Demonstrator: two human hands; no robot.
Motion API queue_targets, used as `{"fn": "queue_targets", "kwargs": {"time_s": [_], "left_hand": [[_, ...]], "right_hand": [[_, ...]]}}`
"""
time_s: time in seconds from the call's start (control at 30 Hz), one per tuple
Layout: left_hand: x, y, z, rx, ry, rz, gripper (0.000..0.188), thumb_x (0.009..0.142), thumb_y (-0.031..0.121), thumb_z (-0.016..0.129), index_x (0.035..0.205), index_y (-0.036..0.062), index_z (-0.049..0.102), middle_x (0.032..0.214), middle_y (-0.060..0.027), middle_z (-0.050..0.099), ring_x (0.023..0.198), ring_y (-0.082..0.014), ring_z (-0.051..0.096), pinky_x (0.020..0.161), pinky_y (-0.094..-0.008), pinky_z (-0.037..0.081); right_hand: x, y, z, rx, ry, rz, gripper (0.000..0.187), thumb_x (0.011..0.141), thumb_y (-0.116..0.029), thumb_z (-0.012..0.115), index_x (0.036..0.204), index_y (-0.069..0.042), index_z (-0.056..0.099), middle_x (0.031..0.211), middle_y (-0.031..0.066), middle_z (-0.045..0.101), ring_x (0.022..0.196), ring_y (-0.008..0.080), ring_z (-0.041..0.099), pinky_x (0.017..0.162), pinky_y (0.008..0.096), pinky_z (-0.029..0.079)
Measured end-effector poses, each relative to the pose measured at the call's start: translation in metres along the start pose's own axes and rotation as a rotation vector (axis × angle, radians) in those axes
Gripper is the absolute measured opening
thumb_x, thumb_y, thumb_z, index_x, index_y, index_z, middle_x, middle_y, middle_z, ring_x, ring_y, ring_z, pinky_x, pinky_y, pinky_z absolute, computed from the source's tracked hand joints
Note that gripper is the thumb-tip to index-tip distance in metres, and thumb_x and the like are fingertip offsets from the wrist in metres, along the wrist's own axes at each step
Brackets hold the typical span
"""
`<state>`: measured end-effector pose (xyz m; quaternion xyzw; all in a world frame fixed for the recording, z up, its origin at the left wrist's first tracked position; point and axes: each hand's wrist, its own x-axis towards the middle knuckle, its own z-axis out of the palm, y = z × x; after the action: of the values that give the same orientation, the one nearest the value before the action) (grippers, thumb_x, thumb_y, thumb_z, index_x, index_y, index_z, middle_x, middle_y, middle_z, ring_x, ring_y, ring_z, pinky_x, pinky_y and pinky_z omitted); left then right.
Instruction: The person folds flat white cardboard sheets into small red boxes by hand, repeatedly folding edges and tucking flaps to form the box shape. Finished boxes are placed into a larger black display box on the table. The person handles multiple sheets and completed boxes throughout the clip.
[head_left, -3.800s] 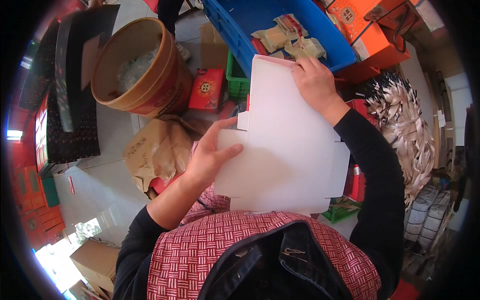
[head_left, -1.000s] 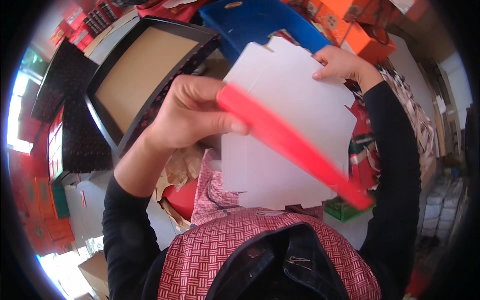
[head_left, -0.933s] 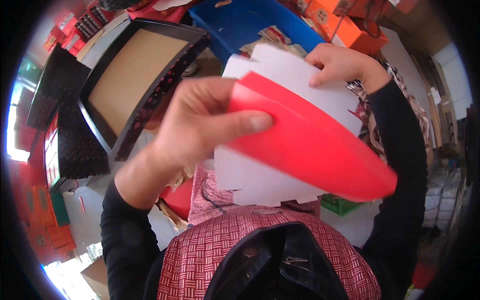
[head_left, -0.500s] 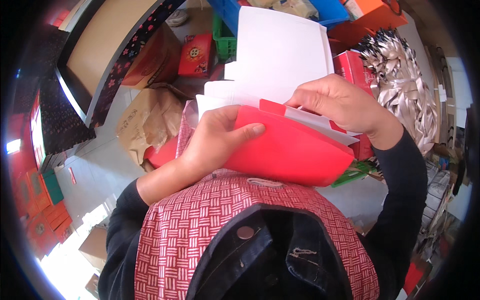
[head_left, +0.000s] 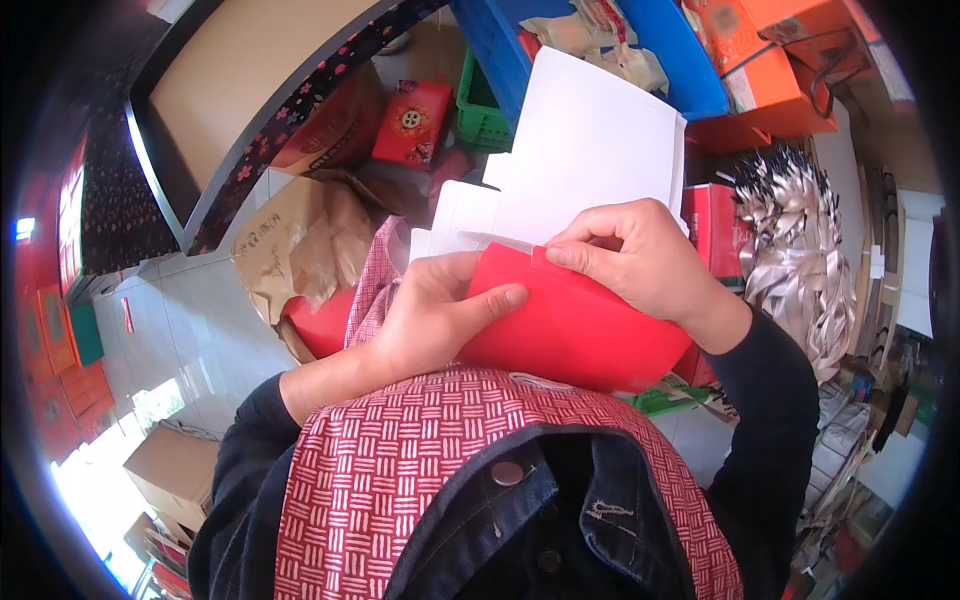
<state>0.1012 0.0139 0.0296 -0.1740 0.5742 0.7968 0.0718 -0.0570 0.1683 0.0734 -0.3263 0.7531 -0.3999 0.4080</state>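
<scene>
A folding cardboard box [head_left: 585, 335], red outside and white inside, lies across my lap against the checked apron [head_left: 370, 470]. Its white inner panel [head_left: 600, 130] stretches away from me, with small flaps at its left side. My left hand [head_left: 430, 310] grips the red wall at the left end, thumb on the outer face and fingers hidden behind. At the wall's upper edge, my right hand [head_left: 630, 260] pinches a small red tab between thumb and fingertips. What lies behind the red wall is hidden.
Beyond the box stand a blue crate [head_left: 680, 60] with packets, a green crate [head_left: 483, 110] and a red printed box [head_left: 412, 122]. Orange boxes [head_left: 780, 90] and a bundle of beige ribbons [head_left: 800, 250] are at right. Crumpled brown paper [head_left: 300, 240] lies left.
My right hand has moved left and down along the wall's edge to the small red tab, which now lies folded closer to the wall. My left hand keeps its grip.
</scene>
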Motion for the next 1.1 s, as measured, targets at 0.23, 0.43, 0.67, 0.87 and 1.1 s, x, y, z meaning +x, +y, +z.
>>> {"fn": "queue_targets", "kwargs": {"time_s": [0.23,0.43,0.67,0.87,1.1], "left_hand": [[0.006,0.001,-0.004,0.033,0.013,-0.038,0.029,0.091,0.015,0.064,0.111,-0.0069,0.064,0.093,-0.0111,0.070,0.082,-0.0132,0.065,0.073,-0.0256,0.054],[0.005,-0.002,-0.002,-0.001,0.044,0.013,0.028,0.091,0.014,0.063,0.110,-0.0070,0.064,0.093,-0.0112,0.070,0.082,-0.0131,0.065,0.072,-0.0255,0.054],[0.005,0.002,0.003,-0.021,0.051,0.032,0.027,0.091,0.014,0.063,0.109,-0.0064,0.064,0.093,-0.0109,0.070,0.081,-0.0131,0.065,0.072,-0.0250,0.054],[0.004,0.001,0.003,0.015,0.084,0.032,0.022,0.091,0.012,0.064,0.106,-0.0046,0.066,0.091,-0.0089,0.070,0.079,-0.0112,0.065,0.070,-0.0239,0.054],[0.009,0.003,-0.001,-0.020,0.102,0.021,0.026,0.093,0.016,0.061,0.103,-0.0069,0.066,0.087,-0.0100,0.069,0.076,-0.0107,0.064,0.066,-0.0232,0.053]], "right_hand": [[0.001,-0.008,0.006,-0.069,0.086,0.047,0.020,0.087,-0.015,0.065,0.083,0.003,0.071,0.069,0.0129,0.068,0.058,0.0151,0.063,0.055,0.0261,0.049],[-0.003,-0.011,0.008,-0.076,0.107,0.029,0.020,0.088,-0.016,0.065,0.083,0.003,0.071,0.067,0.0135,0.067,0.057,0.0153,0.063,0.053,0.0264,0.047],[-0.004,-0.005,0.015,-0.080,0.176,-0.046,0.018,0.087,-0.013,0.065,0.084,0.003,0.071,0.068,0.0149,0.067,0.057,0.0170,0.063,0.053,0.0275,0.047],[-0.012,-0.009,0.017,-0.100,0.185,-0.082,0.016,0.087,-0.011,0.064,0.085,0.005,0.070,0.071,0.0164,0.068,0.059,0.0206,0.064,0.055,0.0290,0.048],[-0.015,-0.008,0.016,-0.219,0.194,-0.250,0.018,0.087,-0.003,0.061,0.102,0.004,0.069,0.097,0.0185,0.070,0.085,0.0240,0.069,0.075,0.0299,0.054]]}}
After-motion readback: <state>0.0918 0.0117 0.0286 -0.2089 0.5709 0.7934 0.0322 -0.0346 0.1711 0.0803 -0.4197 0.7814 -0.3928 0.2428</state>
